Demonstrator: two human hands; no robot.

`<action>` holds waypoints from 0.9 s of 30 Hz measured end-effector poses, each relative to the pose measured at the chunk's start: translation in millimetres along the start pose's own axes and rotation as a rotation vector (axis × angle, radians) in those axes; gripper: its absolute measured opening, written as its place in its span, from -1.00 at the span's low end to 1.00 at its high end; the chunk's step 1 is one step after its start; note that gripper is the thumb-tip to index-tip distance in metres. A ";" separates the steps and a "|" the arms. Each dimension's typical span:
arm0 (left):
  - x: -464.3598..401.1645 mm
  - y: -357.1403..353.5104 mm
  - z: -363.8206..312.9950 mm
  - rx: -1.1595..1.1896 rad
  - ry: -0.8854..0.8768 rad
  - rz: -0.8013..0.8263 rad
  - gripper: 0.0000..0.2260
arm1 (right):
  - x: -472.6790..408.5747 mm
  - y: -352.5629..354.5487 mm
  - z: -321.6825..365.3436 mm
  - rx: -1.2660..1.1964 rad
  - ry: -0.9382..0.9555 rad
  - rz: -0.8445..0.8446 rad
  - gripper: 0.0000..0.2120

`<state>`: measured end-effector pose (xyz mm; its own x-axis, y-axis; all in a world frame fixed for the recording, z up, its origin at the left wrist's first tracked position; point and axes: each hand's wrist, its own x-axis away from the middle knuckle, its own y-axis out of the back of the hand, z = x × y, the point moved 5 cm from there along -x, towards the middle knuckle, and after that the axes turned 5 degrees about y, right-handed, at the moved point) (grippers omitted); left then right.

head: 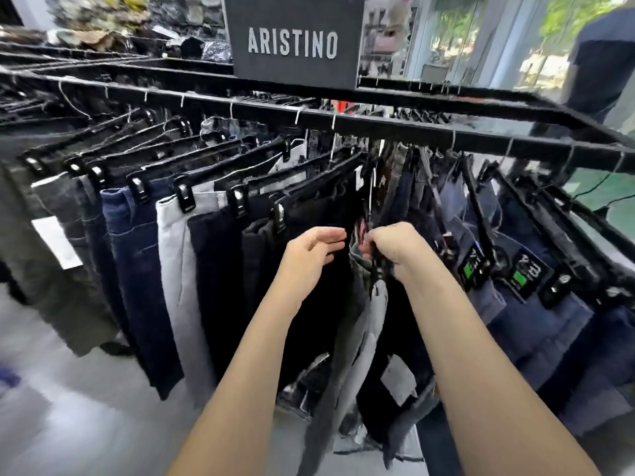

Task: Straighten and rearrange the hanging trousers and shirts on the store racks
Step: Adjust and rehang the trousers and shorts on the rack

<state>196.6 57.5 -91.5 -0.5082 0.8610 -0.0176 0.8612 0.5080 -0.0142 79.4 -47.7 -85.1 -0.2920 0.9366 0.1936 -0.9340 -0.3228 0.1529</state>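
Shop racks of dark metal fill the scene, with a black sign (295, 39) reading ARISTINO mounted above the nearest rail (378, 127), and daylight and greenery are seen through glass at the upper right. Trousers are hung from the rail on black clip hangers (185, 199): to the left a fanned row is seen that includes dark blue jeans (141, 269), a light grey pair (175, 286) and black trousers (309, 304); to the right, packed more tightly, blue jeans (536, 321) with green-marked tags (522, 278) are hung. Both bare forearms are stretched toward the gap between the two groups. The left hand (314, 252) is held with its fingers nearly straight and laid flat against the edge of the black trousers, nothing being gripped. The right hand (391, 249) is curled tightly round a dark garment (402, 324) just beside it; which garment exactly cannot be told because of blur.
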 end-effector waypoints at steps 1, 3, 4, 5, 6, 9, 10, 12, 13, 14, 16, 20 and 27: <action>5.9 3.8 3.9 -0.052 -0.017 -0.026 -0.57 | 7.5 1.1 -3.0 0.023 0.005 0.069 -0.81; 18.0 12.5 13.6 -0.199 -0.049 -0.082 -0.54 | 26.9 6.2 -8.2 0.116 0.017 0.221 -0.86; 25.3 16.6 19.0 -0.269 -0.052 -0.109 -0.52 | 36.0 9.3 -11.7 0.181 0.022 0.303 -0.88; 32.8 20.5 24.1 -0.329 -0.052 -0.134 -0.50 | 43.9 12.5 -14.5 0.240 0.029 0.377 -0.90; 40.4 23.7 28.9 -0.380 -0.058 -0.152 -0.48 | 50.5 14.8 -17.1 0.282 0.035 0.444 -0.91; 63.9 33.1 42.7 -0.496 -0.052 -0.171 -0.44 | 59.7 21.4 -26.1 0.336 0.044 0.559 -0.93; 72.0 36.8 46.1 -0.520 -0.038 -0.183 -0.41 | 61.2 23.3 -29.3 0.347 0.046 0.584 -0.91; 88.2 44.7 51.3 -0.570 -0.019 -0.216 -0.34 | 66.1 27.3 -34.0 0.348 0.041 0.624 -0.86; 95.3 47.5 53.0 -0.600 -0.022 -0.223 -0.31 | 68.8 28.6 -36.1 0.339 0.042 0.644 -0.81; 101.5 49.6 54.9 -0.626 -0.023 -0.226 -0.30 | 71.8 29.9 -38.1 0.339 0.048 0.660 -0.77; 111.2 53.2 58.4 -0.651 -0.012 -0.229 -0.30 | 80.8 31.9 -41.4 0.382 0.074 0.695 -0.77; 122.1 52.6 60.2 -0.701 0.014 -0.211 -0.33 | 95.1 31.3 -44.9 0.413 0.141 0.794 -0.77; 141.7 55.6 45.4 -0.693 -0.056 -0.299 -0.09 | 102.5 25.1 -36.1 0.512 0.286 0.986 -0.72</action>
<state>172.3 206.8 -140.2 -0.7039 0.6915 -0.1623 0.4826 0.6332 0.6051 18.7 45.1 -96.4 -0.9475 0.2210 0.2310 -0.0988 -0.8898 0.4456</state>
